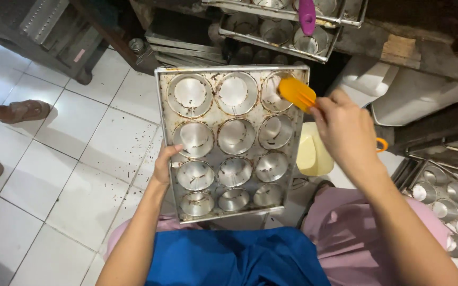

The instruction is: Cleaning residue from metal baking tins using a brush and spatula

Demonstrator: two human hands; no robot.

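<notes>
Blue apron (234, 259) above white-tiled floor (70, 159)

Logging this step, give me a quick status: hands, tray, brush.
Left hand grips tray edge. Right hand holds orange brush at top-right cup. Nothing blocking.

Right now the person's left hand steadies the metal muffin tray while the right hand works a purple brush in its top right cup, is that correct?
Not quite: the head view shows the brush is orange, not purple. The left hand does hold the metal muffin tray, and the right hand works the brush in the top right cup.
</notes>
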